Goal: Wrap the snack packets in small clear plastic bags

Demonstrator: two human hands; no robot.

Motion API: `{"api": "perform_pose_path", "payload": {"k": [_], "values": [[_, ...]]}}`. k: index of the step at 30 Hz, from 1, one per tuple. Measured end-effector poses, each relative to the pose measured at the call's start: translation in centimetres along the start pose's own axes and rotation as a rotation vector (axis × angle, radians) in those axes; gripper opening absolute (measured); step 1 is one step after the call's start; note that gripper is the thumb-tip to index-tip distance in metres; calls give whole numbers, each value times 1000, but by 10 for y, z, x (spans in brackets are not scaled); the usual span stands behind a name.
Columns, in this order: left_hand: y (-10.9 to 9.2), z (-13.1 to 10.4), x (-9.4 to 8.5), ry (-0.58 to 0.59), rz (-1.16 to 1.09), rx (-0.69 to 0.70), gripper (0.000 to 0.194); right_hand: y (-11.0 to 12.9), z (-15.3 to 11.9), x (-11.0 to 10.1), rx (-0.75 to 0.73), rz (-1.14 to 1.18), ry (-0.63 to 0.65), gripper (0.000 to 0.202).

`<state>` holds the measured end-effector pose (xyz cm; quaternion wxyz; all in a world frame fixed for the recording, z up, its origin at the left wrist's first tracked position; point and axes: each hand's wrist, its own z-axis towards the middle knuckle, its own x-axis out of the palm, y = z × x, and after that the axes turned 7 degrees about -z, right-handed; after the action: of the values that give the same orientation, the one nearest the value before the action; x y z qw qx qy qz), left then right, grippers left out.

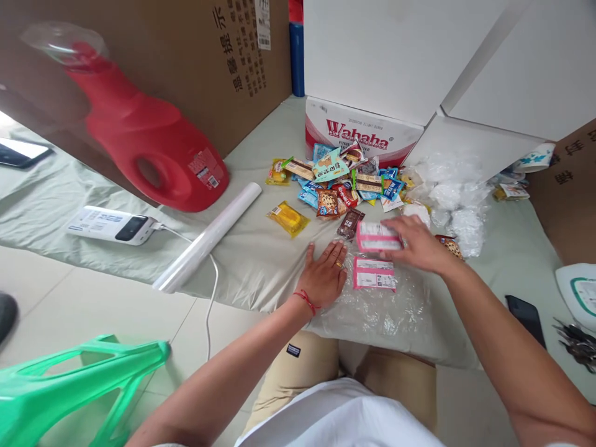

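Note:
My right hand (419, 243) grips a pink-and-white packet (375, 236) by its right end, thumb and fingers around it. A second pink packet (374, 274) of the same look lies just below, on a spread sheet of clear plastic film (391, 313). My left hand (325, 272) rests palm down at the left edge of the film, its fingers stretched out and nothing in it. Beyond its fingertips sits a dark brown snack bar (350, 223). A heap of wrapped snacks (330, 164) is piled farther back, with a yellow snack packet (287, 218) to its left.
A white film roll (209, 239), a power bank (112, 225) with cable and a red jug (158, 136) are on the left. Wrapped clear bundles (459, 198) stand right of the heap, before a Wahaha box (363, 127). A phone (525, 316) lies far right; a green stool (69, 385) stands lower left.

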<state>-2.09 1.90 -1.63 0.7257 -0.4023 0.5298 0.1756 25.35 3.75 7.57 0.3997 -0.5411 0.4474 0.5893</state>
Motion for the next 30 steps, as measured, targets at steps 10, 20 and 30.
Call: {"api": "perform_pose_path", "payload": {"k": [10,20,30], "values": [[-1,0,0,8,16,-2,58,38,-51,34,-110,-80,178,85],[-1,-1,-2,-3,11,-8,56,43,-56,41,-135,-37,119,79],[5,-2,-4,-186,-171,-138,54,2,27,37,27,37,55,69]]}}
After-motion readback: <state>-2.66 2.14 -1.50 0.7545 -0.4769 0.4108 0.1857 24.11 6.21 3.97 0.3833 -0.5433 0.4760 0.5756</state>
